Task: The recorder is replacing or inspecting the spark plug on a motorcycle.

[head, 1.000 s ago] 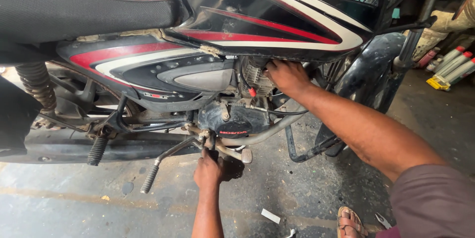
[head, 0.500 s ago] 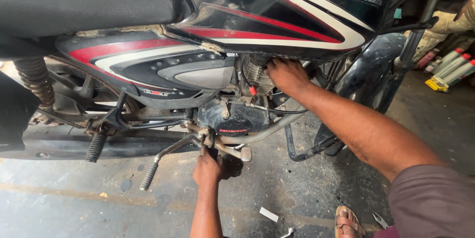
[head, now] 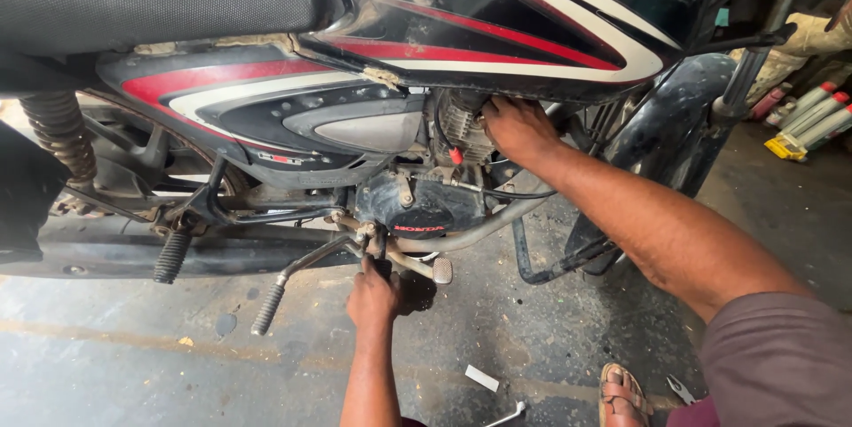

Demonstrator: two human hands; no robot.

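Both hands worked at the engine (head: 424, 207) of a black-and-red motorcycle (head: 373, 63), at the centre of the frame.

The left hand (head: 373, 296) was clenched around something dark just under the engine, by the foot peg (head: 441, 270); what it gripped could not be told. The right hand (head: 517, 130) pressed against the finned cylinder (head: 461, 130) under the fuel tank (head: 532, 19), fingers hidden, so whether it grasped anything could not be told. A kick lever (head: 293, 285) stuck out at lower left. On the stained floor (head: 133, 347) lay a small wrench (head: 504, 414) beside a sandalled foot (head: 624, 394). A slip of the low grip would likely bark knuckles on the peg; a hot cylinder could burn the upper palm.
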